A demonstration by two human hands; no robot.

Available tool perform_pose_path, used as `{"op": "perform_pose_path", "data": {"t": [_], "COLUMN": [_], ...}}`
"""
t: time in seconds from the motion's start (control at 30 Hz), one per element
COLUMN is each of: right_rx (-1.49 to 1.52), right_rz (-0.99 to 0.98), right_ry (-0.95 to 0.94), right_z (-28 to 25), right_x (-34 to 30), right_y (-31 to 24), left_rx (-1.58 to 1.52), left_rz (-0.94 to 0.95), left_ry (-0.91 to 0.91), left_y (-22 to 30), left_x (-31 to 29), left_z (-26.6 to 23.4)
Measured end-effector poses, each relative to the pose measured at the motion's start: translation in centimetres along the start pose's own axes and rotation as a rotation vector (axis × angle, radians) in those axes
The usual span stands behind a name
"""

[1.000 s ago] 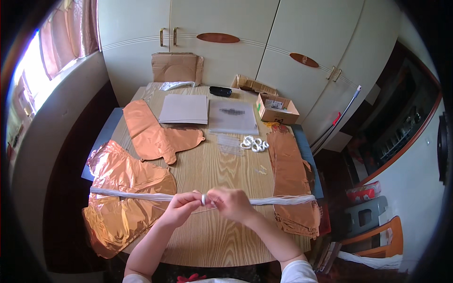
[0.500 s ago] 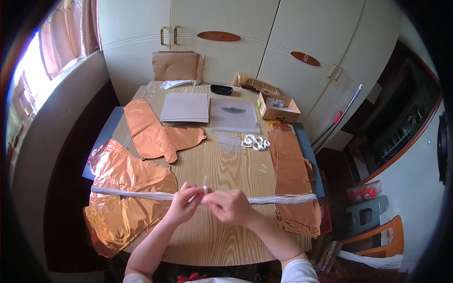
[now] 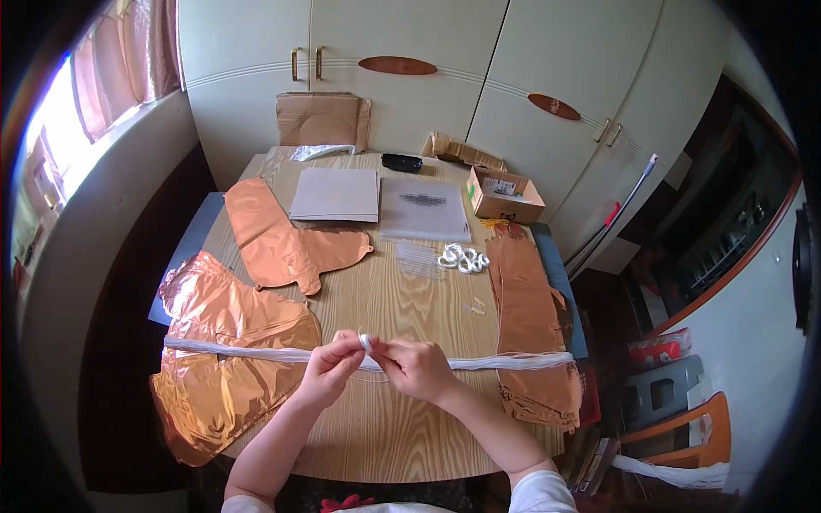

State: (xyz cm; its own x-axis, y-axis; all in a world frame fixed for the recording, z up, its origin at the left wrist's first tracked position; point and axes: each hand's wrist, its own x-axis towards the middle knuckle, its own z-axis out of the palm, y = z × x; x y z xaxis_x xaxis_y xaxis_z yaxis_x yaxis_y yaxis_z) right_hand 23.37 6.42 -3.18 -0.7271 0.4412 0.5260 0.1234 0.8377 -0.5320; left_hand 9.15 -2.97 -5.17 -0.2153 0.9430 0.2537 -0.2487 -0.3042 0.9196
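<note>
Over the near part of the table, my left hand (image 3: 329, 369) pinches a small white ribbon coil (image 3: 366, 343) between thumb and fingers. My right hand (image 3: 419, 369) is closed beside it, its fingertips meeting at the coil's right side. Below both hands a long bundle of white strings (image 3: 505, 362) stretches from side to side, its middle partly hidden by them. Its left end crosses a shiny copper foil balloon (image 3: 244, 376); its right end rests on a stack of flat copper foil balloons (image 3: 530, 316). Several similar white coils (image 3: 463, 258) lie farther off.
A flat foil balloon (image 3: 265, 231), grey card sheets (image 3: 335, 195), a clear plastic bag pile (image 3: 425, 211) and thin clear straws (image 3: 419, 259) lie on the wooden table (image 3: 402, 445). Toward the back stand a cardboard box (image 3: 506, 197) and a black tray (image 3: 401, 162).
The clear strip that stood up above my left fingers no longer shows. My right hand has turned, its fingertips now at the white coil.
</note>
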Motion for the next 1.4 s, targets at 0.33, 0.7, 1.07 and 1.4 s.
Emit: {"op": "perform_pose_path", "data": {"t": [0.33, 0.7, 1.07, 1.4], "right_rx": [0.074, 0.518, 0.934, 0.6], "right_rz": [-0.14, 0.149, 0.475, 0.343], "right_ry": [0.072, -0.09, -0.118, 0.101], "right_z": [-2.8, -1.3, 0.2, 1.9], "right_x": [1.0, 0.6, 0.3, -0.4], "right_y": [-0.3, 1.4, 2.0, 0.0], "left_rx": [0.568, 0.398, 0.113, 0.042], "left_rz": [0.101, 0.026, -0.047, 0.078], "left_ry": [-0.098, -0.146, -0.111, 0.017], "left_y": [0.2, -0.2, -1.2, -0.5], "left_x": [0.0, -0.2, -0.5, 0.0], "left_z": [-0.2, -0.2, -0.7, 0.3]}}
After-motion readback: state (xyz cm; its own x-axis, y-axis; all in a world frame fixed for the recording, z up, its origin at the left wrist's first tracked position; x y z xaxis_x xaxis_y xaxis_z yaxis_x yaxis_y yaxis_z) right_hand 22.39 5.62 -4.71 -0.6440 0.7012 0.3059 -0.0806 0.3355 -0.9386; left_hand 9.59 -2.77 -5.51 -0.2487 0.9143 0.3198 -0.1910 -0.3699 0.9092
